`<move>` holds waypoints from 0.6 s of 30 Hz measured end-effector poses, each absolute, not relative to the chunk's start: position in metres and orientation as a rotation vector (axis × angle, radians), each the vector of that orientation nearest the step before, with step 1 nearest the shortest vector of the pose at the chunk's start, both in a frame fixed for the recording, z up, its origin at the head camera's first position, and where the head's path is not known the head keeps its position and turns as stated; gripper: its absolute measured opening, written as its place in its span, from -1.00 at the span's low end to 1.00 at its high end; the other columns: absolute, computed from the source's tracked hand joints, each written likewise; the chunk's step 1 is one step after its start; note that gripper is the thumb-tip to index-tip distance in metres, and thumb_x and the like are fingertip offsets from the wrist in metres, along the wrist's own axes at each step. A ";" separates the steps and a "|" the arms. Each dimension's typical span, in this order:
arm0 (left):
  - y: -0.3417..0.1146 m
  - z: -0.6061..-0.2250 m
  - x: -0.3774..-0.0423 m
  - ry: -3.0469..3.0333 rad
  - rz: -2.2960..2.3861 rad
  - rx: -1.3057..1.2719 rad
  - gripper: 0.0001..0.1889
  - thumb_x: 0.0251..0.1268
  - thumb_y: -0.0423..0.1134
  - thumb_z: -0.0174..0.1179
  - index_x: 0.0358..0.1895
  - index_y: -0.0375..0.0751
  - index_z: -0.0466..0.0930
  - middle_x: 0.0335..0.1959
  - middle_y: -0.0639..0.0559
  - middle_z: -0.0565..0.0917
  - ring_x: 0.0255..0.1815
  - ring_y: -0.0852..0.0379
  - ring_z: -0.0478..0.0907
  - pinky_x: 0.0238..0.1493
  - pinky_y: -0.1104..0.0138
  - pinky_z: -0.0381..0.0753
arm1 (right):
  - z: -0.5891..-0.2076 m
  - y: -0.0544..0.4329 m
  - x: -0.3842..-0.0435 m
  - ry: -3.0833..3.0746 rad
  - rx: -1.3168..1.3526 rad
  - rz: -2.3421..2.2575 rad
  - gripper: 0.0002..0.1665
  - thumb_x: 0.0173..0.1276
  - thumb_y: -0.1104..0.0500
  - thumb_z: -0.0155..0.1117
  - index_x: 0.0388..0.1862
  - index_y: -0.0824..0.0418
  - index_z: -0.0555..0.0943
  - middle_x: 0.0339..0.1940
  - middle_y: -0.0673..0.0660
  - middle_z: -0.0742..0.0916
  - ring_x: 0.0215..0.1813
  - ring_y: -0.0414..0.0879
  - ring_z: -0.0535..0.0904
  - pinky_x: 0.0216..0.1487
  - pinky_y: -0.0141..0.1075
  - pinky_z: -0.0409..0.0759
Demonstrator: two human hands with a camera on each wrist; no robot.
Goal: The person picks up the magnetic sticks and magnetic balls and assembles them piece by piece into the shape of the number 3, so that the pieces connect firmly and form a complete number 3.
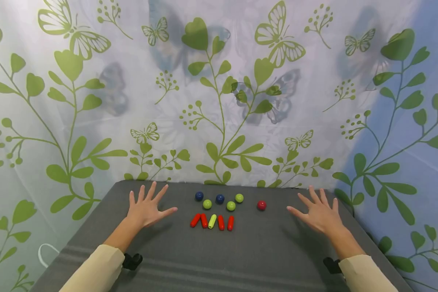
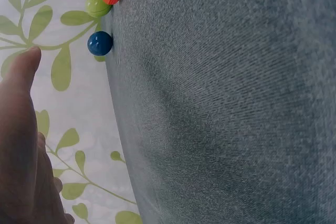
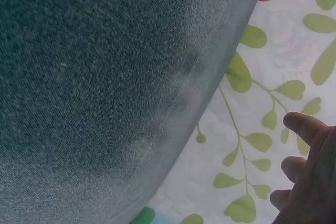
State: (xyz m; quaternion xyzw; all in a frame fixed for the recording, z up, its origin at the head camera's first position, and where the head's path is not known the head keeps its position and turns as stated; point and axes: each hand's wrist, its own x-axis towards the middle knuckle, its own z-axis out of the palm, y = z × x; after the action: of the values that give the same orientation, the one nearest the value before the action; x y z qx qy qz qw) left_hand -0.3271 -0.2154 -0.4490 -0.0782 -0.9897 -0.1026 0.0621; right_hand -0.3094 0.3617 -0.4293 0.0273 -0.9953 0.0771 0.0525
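Note:
My left hand (image 1: 144, 210) is held over the left side of the table with fingers spread, holding nothing. On the right, my right hand (image 1: 320, 215) is spread the same way, also without anything in it. Between them lie small balls: a dark blue ball (image 1: 199, 196), another blue ball (image 1: 220, 198), three green balls, one of them a green ball (image 1: 207, 204) at the left, and a red ball (image 1: 261, 205) nearest the right hand. In front is a row of short ribbed sticks, several red, like the red stick (image 1: 231, 223), and one yellow-green stick (image 1: 212, 221).
A dark grey cloth covers the table (image 1: 241, 259). Behind it hangs a pale curtain (image 1: 190, 134) printed with green leaves and butterflies. A white loop (image 1: 44, 255) shows beyond the table's left edge. Black straps (image 1: 132, 261) sit at both wrists.

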 end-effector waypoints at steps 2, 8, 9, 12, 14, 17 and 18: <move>-0.214 -0.449 -0.325 -2.986 -0.304 -0.242 0.06 0.20 0.64 -0.05 0.67 0.18 -0.03 0.71 -0.24 -0.11 0.64 -0.52 -0.19 0.47 -0.48 -0.40 | -0.431 0.361 -0.308 -3.014 0.095 0.233 0.19 0.31 -0.68 -0.10 0.62 0.12 0.26 0.69 0.42 0.00 0.65 0.52 -0.27 0.36 0.60 -0.46; -0.210 -0.454 -0.322 -2.968 -0.271 -0.262 0.06 0.18 0.66 -0.06 0.67 0.20 0.00 0.71 -0.22 -0.09 0.64 -0.51 -0.15 0.47 -0.47 -0.34 | -0.433 0.354 -0.299 -2.981 0.132 0.215 0.15 0.32 -0.66 -0.06 0.61 0.08 0.29 0.69 0.39 0.03 0.66 0.49 -0.23 0.39 0.59 -0.37; -0.209 -0.455 -0.321 -2.963 -0.275 -0.269 0.06 0.18 0.66 -0.06 0.67 0.20 0.01 0.71 -0.21 -0.08 0.64 -0.51 -0.14 0.47 -0.47 -0.34 | -0.434 0.352 -0.297 -2.975 0.139 0.212 0.14 0.32 -0.65 -0.05 0.61 0.08 0.29 0.70 0.39 0.04 0.66 0.48 -0.23 0.40 0.59 -0.36; -0.206 -0.458 -0.318 -2.938 -0.290 -0.293 0.05 0.18 0.65 -0.04 0.66 0.20 0.03 0.70 -0.21 -0.06 0.64 -0.51 -0.12 0.47 -0.47 -0.32 | -0.437 0.348 -0.292 -2.957 0.166 0.228 0.11 0.33 -0.63 -0.02 0.60 0.06 0.31 0.70 0.36 0.06 0.67 0.47 -0.20 0.41 0.58 -0.34; -0.206 -0.460 -0.315 -2.922 -0.300 -0.302 0.04 0.18 0.64 -0.01 0.66 0.20 0.05 0.70 -0.21 -0.05 0.64 -0.51 -0.12 0.47 -0.47 -0.31 | -0.440 0.345 -0.288 -2.942 0.193 0.238 0.09 0.33 -0.62 0.00 0.60 0.04 0.32 0.71 0.34 0.06 0.67 0.46 -0.18 0.42 0.57 -0.31; -0.204 -0.464 -0.310 -2.910 -0.301 -0.309 0.03 0.19 0.62 0.00 0.65 0.20 0.07 0.70 -0.21 -0.02 0.64 -0.50 -0.12 0.47 -0.47 -0.29 | -0.446 0.337 -0.282 -2.912 0.243 0.234 0.06 0.32 -0.62 0.03 0.59 -0.01 0.34 0.71 0.30 0.09 0.68 0.42 -0.12 0.44 0.54 -0.26; -0.204 -0.465 -0.308 -2.910 -0.299 -0.311 0.03 0.19 0.63 0.00 0.65 0.20 0.07 0.70 -0.21 -0.02 0.64 -0.50 -0.13 0.47 -0.47 -0.29 | -0.447 0.334 -0.280 -2.901 0.258 0.232 0.05 0.32 -0.61 0.05 0.58 -0.03 0.35 0.71 0.29 0.10 0.68 0.41 -0.11 0.45 0.54 -0.25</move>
State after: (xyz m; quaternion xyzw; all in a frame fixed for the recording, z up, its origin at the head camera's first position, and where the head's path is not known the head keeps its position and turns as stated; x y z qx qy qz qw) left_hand -0.3075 -0.2035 -0.4649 -0.1053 -0.9842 -0.1012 0.0997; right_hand -0.2803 0.3342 -0.4473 0.0878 -0.9869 0.0788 0.1098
